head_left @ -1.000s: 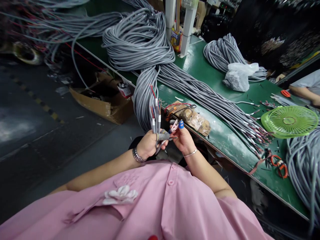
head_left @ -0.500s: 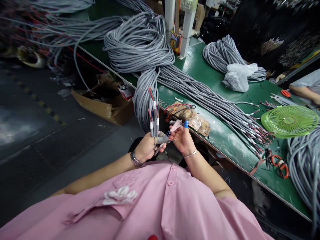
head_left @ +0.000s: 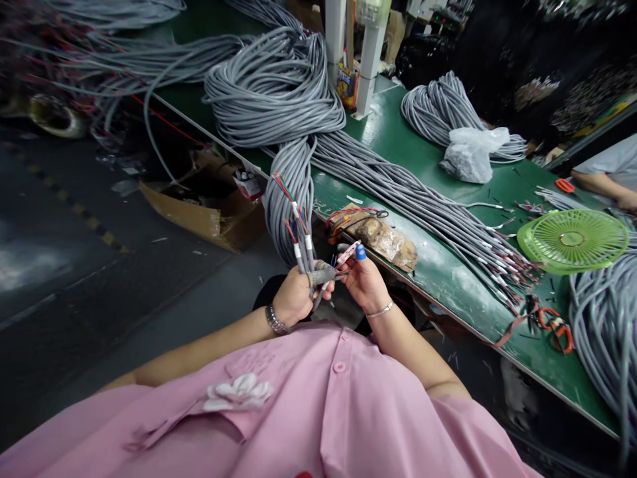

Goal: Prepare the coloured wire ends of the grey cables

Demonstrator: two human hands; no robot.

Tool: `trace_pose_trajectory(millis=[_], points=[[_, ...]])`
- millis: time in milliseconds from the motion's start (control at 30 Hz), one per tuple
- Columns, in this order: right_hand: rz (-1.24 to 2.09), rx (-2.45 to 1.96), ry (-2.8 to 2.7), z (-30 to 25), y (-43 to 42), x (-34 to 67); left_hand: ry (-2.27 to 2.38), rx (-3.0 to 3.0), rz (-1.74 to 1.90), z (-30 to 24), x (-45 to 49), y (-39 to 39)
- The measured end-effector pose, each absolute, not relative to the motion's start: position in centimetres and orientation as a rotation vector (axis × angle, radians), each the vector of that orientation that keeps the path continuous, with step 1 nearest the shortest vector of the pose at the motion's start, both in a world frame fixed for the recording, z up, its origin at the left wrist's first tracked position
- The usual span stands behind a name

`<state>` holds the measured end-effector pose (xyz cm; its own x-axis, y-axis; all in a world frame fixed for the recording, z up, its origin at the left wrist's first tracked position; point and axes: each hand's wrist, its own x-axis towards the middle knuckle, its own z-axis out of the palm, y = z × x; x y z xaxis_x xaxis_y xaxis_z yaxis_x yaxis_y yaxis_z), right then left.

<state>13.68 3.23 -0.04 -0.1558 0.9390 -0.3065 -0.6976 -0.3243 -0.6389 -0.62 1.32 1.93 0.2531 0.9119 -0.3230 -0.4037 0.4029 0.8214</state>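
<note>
My left hand [head_left: 294, 296] is closed around a few grey cable ends [head_left: 303, 249] whose stripped coloured wires stick upward. My right hand [head_left: 365, 279], with taped fingertips and a blue cap on one finger, pinches the thin wires at the end of one cable just right of the left hand. Both hands sit close together in front of my pink shirt, at the near edge of the green table [head_left: 448, 279]. A thick bundle of grey cables [head_left: 288, 192] hangs over the table edge right behind the hands.
Big coils of grey cable [head_left: 279, 86] cover the table's far left; long cables with stripped ends [head_left: 448, 226] run right. A taped block [head_left: 383, 237], green fan [head_left: 572, 239], plastic bag [head_left: 470, 156], cardboard box [head_left: 209, 199] on the floor, and another person's arm [head_left: 604, 186] at right.
The upright cable ends in my left hand have tilted a little to the left. My right hand's fingers have shifted slightly on the wires; both hands stay in the same place.
</note>
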Motion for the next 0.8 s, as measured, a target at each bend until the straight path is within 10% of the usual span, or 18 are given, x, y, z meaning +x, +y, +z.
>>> trace_pose_trajectory(millis=[800], points=[[1.699,-0.769,-0.445,0.47,3.21,13.45,0.982,0.706,1.002,1.66,-0.46,1.15]])
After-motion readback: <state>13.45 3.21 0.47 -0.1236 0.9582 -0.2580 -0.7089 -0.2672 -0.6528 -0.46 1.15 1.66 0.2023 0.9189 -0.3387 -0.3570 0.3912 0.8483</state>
